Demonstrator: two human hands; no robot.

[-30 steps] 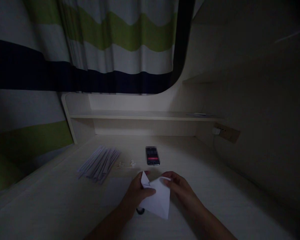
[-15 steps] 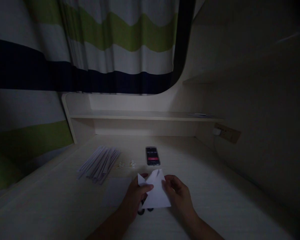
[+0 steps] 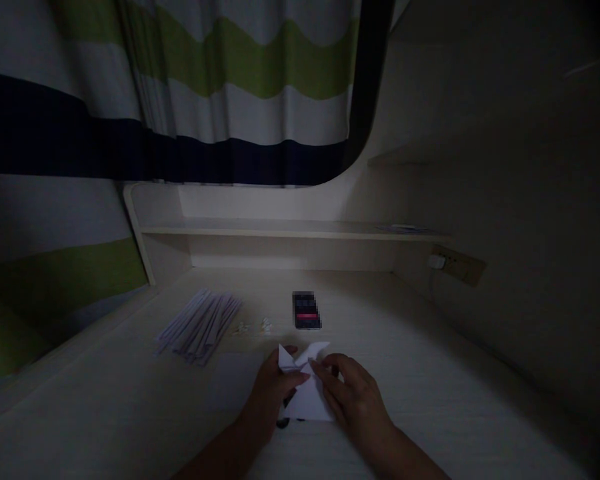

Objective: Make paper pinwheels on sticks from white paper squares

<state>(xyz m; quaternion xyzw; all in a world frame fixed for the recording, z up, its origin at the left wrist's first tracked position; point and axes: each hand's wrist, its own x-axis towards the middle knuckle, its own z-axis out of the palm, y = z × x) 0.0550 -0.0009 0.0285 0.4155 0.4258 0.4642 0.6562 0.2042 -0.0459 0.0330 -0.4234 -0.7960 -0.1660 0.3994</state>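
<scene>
Folding looks to be the step in hand, with the paper [image 3: 307, 403] held between both hands over the near middle of the counter [image 3: 405, 347]. Its upper part is bent into points, one standing up at the left and one leaning out to the right, while its lower part spreads flat toward the person. Whether its lower edge touches the counter, I cannot tell. The left hand [image 3: 271, 388] is closed on the paper's left side, thumb laid across the front and the other fingers mostly hidden behind. The right hand [image 3: 355, 388] is narrow, its fingertips nipping the paper at the fold near the middle; its thumb is hard to make out. The next move, I judge, calls for the left hand to stay firm while the right lines up the fold and presses the crease, lightly enough not to crumple the points. A dark round thing [image 3: 283, 423] shows just below the paper. A flat sheet [image 3: 233, 380] lies beside the left hand. Farther out are the phone [image 3: 307, 311], two clusters of small pale bits [image 3: 265, 325] and, to their left, a pile of strips [image 3: 200, 327]
</scene>
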